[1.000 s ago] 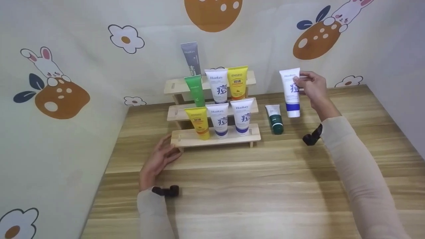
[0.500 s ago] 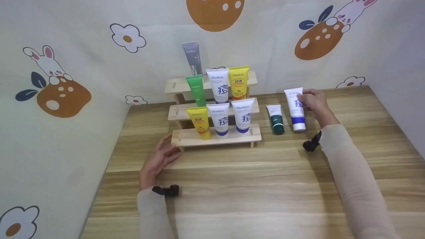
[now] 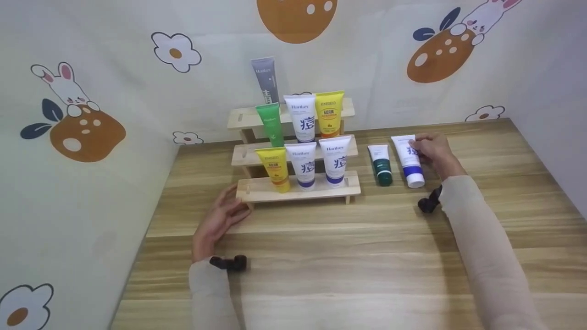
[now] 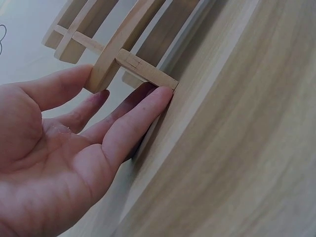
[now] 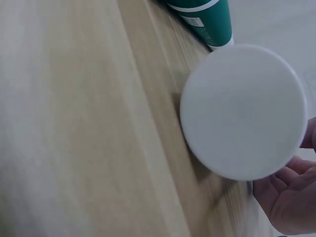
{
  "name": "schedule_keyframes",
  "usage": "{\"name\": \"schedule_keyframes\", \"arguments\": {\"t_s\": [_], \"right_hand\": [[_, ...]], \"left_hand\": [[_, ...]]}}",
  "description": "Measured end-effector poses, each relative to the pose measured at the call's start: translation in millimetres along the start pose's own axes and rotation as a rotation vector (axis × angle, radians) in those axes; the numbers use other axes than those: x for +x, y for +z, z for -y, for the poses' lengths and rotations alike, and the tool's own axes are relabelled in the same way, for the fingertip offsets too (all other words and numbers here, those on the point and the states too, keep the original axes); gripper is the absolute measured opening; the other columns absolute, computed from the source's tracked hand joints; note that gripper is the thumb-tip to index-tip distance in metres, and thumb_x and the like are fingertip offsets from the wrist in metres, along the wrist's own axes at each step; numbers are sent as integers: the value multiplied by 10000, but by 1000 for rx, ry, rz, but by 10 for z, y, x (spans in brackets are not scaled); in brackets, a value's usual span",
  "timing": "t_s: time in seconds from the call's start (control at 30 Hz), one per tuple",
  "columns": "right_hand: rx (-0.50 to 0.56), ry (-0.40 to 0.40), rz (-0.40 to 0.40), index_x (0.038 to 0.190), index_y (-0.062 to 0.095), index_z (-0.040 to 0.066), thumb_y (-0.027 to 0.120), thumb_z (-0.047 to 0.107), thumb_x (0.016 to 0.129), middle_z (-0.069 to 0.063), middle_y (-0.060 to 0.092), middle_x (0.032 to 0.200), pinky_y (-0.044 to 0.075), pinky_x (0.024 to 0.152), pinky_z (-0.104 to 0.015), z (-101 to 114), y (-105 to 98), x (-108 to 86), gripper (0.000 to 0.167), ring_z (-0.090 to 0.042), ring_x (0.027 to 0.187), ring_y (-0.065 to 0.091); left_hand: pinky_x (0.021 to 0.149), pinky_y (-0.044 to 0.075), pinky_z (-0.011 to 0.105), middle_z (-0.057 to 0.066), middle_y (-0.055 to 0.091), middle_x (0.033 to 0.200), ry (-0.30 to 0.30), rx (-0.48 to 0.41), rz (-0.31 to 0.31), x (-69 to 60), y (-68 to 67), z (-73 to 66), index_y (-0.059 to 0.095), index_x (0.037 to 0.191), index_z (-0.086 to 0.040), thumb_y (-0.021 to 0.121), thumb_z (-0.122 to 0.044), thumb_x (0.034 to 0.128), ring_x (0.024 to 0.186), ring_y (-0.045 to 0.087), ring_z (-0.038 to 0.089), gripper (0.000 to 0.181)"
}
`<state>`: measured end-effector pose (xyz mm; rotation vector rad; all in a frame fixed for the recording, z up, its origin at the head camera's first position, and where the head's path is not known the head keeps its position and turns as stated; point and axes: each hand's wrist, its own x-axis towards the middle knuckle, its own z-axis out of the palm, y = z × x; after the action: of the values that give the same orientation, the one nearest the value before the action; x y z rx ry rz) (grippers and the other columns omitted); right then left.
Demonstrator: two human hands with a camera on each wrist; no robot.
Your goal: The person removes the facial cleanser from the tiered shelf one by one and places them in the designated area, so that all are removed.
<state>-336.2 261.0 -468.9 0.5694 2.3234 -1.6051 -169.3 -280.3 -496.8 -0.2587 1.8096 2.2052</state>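
My right hand point(image 3: 432, 149) pinches a white squeeze tube point(image 3: 407, 160) with a blue band by its upper end. The tube lies low over the wooden table, leaning slightly, its round white cap point(image 5: 244, 112) facing the right wrist camera. Just left of it lies a white and dark green tube point(image 3: 380, 165). At the left end of a three-tier wooden display rack point(image 3: 298, 196), my left hand point(image 3: 215, 223) touches the lowest tier. In the left wrist view, the thumb meets the board's end and loosely extended fingers point(image 4: 140, 121) reach the rack's leg point(image 4: 145, 69).
On the rack's lowest tier stand a yellow tube point(image 3: 274, 169) and two white ones. A green tube point(image 3: 269, 124), a white one and a yellow one occupy the middle tier. A grey tube point(image 3: 265, 80) is on top. Patterned cloth walls point(image 3: 114, 41) border the table.
My right hand has lowered the white tube toward the table, moving it slightly right, beside the green and white tube. The left hand has stayed at the rack.
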Motion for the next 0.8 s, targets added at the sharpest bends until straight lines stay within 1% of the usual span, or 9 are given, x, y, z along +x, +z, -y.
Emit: {"name": "schedule_keyframes", "arguments": {"t_s": [0.07,0.13,0.23,0.33,0.57,0.8], "right_hand": [[4,12,12,1511,410,55,572,279,1018,-106,510,1332,542,834,-212,-4,10,0,566,-179,1081,541],[19,27,23,1528,382,61,577,310,1016,-110,499,1363,535,889,-237,3,16,8,602,-190,1118,530],[35,43,29,1543,359,76,584,345,1010,-105,499,1377,532,928,-258,19,24,17,638,-192,1138,532],[52,56,20,1540,367,83,594,345,1005,-95,509,1363,537,919,-254,30,38,34,637,-188,1130,541],[60,70,-13,1528,391,91,599,350,1000,-91,517,1358,549,889,-234,57,68,63,624,-181,1120,557],[69,74,-21,1522,399,89,637,367,977,-85,525,1353,552,881,-233,96,92,54,657,-182,1116,567]], "left_hand": [[1099,526,408,202,331,1535,3,-2,6,0,0,1,206,1590,-174,421,-96,1067,1267,560,245,572],[1089,535,395,196,323,1530,5,-3,12,1,-2,1,193,1591,-163,426,-99,1068,1235,578,225,576],[1076,544,381,186,316,1524,5,-6,14,3,-5,2,190,1587,-153,428,-100,1069,1199,593,202,573],[1078,543,389,192,323,1526,2,-4,8,0,-4,1,201,1584,-153,420,-96,1071,1206,590,209,561],[1108,516,422,217,314,1548,-1,-7,10,-4,3,-5,203,1586,-145,414,-100,1070,1277,551,277,559],[1095,529,413,206,321,1557,-2,-7,-1,-4,6,-4,230,1579,-165,395,-95,1072,1261,565,250,538]]}}
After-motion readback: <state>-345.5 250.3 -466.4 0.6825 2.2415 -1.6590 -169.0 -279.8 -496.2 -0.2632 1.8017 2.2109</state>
